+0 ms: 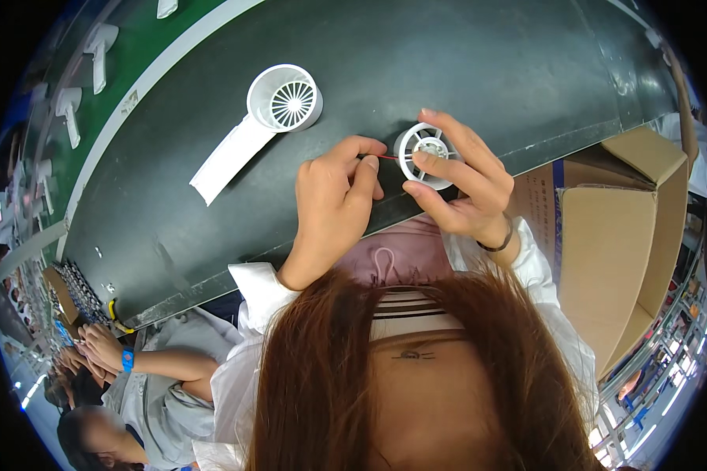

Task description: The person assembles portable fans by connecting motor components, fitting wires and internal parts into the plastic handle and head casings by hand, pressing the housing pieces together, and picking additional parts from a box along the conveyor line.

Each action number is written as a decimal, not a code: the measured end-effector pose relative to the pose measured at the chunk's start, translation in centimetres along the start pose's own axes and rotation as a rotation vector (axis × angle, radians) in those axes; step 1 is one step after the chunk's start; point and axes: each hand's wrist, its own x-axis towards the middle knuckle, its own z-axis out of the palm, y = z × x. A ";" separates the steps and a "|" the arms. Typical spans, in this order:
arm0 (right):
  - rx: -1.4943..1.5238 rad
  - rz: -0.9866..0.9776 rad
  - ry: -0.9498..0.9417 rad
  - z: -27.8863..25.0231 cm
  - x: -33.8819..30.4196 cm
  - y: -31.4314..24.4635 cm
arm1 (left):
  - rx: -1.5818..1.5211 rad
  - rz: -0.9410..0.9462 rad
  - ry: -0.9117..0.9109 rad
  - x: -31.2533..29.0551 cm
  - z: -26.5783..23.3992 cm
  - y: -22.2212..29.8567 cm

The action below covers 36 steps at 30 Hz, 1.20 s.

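Two hands work over one table point(463, 63). The left hand point(334, 192) pinches one red wire point(388, 157) between thumb and forefinger; whether a second wire lies there, I cannot tell. The right hand point(471, 184), one dark bracelet point(501, 240) on its wrist, grips one white ring point(432, 146) by its rim, a finger across the hub. That ring is just right of the left hand, joined to it by the wire. One white casing point(261, 124) lies farther left, with one spoked grille. At least four similar pieces point(99, 56) rest on one green belt point(145, 47). One open carton point(609, 251) stands at right.
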 end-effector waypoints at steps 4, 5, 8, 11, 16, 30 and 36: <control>-0.040 -0.023 -0.013 -0.2 -0.2 0.1 | 0.009 -0.029 -0.011 0.0 -0.1 0.1; -0.039 -0.022 -0.016 -0.1 -0.3 0.2 | 0.005 -0.032 -0.015 0.0 -0.1 0.2; -0.057 -0.063 0.003 0.1 -0.4 0.1 | 0.004 -0.040 -0.019 0.0 -0.1 0.3; -0.108 -0.041 0.007 0.2 -0.2 -0.4 | 0.007 -0.039 -0.018 0.1 -0.1 0.1; -0.179 -0.052 -0.023 0.3 0.2 -0.8 | -0.052 -0.078 -0.060 0.2 -0.5 0.2; -0.340 -0.146 -0.070 -0.6 5.9 -2.7 | 0.772 0.638 0.569 -1.9 -7.1 1.0; -0.396 -0.358 -0.079 2.0 10.3 -2.8 | 0.888 0.454 0.480 -1.3 -9.3 -0.9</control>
